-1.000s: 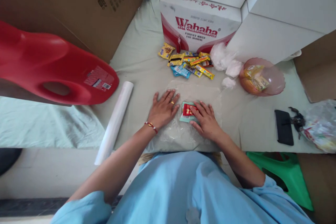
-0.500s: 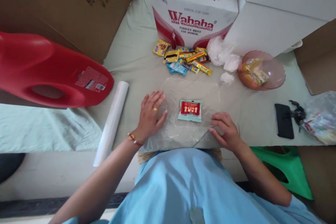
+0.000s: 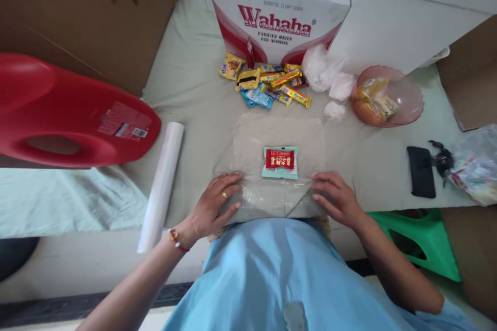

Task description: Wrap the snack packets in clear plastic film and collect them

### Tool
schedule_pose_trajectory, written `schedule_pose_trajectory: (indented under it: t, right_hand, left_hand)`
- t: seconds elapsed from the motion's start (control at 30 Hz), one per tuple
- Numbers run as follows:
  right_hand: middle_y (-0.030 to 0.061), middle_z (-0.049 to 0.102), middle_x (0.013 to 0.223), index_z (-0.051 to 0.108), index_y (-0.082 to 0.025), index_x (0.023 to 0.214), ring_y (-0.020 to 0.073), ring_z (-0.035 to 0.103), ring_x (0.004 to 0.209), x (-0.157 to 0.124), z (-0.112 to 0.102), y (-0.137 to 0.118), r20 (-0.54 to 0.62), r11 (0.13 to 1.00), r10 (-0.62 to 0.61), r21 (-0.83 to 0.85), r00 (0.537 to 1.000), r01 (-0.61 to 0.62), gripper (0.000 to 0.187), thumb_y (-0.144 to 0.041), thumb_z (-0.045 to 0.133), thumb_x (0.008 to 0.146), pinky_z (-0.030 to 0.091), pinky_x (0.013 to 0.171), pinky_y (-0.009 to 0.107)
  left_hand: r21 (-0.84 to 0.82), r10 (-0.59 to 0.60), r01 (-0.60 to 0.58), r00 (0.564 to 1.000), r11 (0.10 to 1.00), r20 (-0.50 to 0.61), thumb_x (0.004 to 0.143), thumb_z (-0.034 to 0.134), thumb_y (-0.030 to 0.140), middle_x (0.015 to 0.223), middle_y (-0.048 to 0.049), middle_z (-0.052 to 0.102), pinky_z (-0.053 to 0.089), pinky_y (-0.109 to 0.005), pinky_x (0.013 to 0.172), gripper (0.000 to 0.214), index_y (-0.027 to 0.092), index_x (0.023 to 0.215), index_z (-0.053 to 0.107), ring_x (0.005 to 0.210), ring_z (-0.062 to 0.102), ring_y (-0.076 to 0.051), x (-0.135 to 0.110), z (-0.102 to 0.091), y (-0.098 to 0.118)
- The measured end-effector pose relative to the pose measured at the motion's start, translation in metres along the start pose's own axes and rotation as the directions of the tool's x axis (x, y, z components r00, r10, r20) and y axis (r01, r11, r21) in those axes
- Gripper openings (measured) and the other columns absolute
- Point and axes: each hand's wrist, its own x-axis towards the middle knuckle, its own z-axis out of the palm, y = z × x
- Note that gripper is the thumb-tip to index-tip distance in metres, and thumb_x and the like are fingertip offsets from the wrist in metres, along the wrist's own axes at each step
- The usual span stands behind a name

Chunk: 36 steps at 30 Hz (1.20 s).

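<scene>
A small red packet [image 3: 280, 159] lies on a larger pale green packet [image 3: 289, 172]. Both rest on a sheet of clear plastic film [image 3: 258, 195] spread on the cloth near the front edge. My left hand [image 3: 217, 199], with a ring and a red bracelet, touches the film's left side; its fingers are stretched and the thumb is apart. On the opposite side, my right hand [image 3: 337, 196] has its fingertips at the film's right edge, thumb apart from the slightly bent fingers. Neither hand touches the packets.
A white plastic roll [image 3: 162, 186] lies to the left, beside a large red jug [image 3: 89, 119]. Behind are several snack packets [image 3: 272, 85], white crumpled bags [image 3: 320, 70] and a Wahaha carton [image 3: 277, 26]. A pink bowl [image 3: 411, 98] and a black phone [image 3: 421, 171] are at right.
My left hand has moved down and slightly left along the film, toward the front edge. My right hand has barely shifted. The packets remain on the film.
</scene>
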Motion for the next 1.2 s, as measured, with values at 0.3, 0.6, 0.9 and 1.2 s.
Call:
schedule_pose_trajectory:
  t: [0.3, 0.6, 0.9, 1.2]
  right_hand:
    - [0.0181, 0.051, 0.157, 0.058, -0.021, 0.150, 0.0387, 0.047, 0.139, 0.088, 0.030, -0.015, 0.229, 0.958, 0.022, -0.282, 0.973, 0.044, 0.067, -0.024, 0.083, 0.087, 0.050, 0.113, 0.058]
    - [0.0147, 0.056, 0.152, 0.062, -0.022, 0.144, 0.0353, 0.045, 0.143, 0.106, 0.055, -0.004, 0.276, 0.967, -0.084, -0.209, 0.957, 0.145, 0.058, -0.011, 0.072, 0.088, 0.047, 0.119, 0.057]
    - [0.0145, 0.057, 0.151, 0.061, -0.026, 0.142, 0.0328, 0.051, 0.139, 0.072, 0.026, -0.004, 0.159, 0.981, -0.133, -0.118, 0.978, 0.152, 0.043, -0.028, 0.068, 0.100, 0.049, 0.114, 0.057]
    - [0.0140, 0.069, 0.133, 0.070, -0.024, 0.126, 0.0310, 0.059, 0.128, -0.032, 0.021, 0.007, 0.086, 0.991, -0.047, -0.121, 0.995, 0.057, 0.027, -0.029, 0.070, 0.100, 0.057, 0.104, 0.052]
  left_hand:
    - [0.363, -0.047, 0.113, 0.981, 0.925, -0.186, 0.102, 0.059, 0.022, 0.149, -0.0121, 0.067, 0.035, -0.056, 0.126, 0.034, 0.023, 0.134, 0.069, 0.148, 0.054, -0.031, 0.010, 0.019, 0.016]
    - [0.388, -0.290, 0.263, 0.957, 0.883, 0.010, 0.109, 0.047, 0.036, 0.170, -0.0095, 0.042, 0.004, -0.073, 0.130, 0.056, 0.035, 0.165, 0.041, 0.160, 0.037, -0.036, 0.012, 0.034, 0.022]
    - [0.224, -0.099, 0.105, 0.994, 0.969, -0.037, 0.105, 0.057, 0.037, 0.169, -0.0162, 0.045, 0.020, -0.057, 0.133, 0.061, 0.025, 0.163, 0.041, 0.158, 0.042, -0.030, -0.008, 0.015, 0.017]
    - [0.101, -0.023, 0.023, 1.000, 0.995, 0.003, 0.104, 0.055, 0.019, 0.141, -0.0100, 0.073, 0.042, -0.046, 0.122, 0.018, 0.024, 0.116, 0.069, 0.137, 0.064, -0.022, -0.029, 0.005, 0.003]
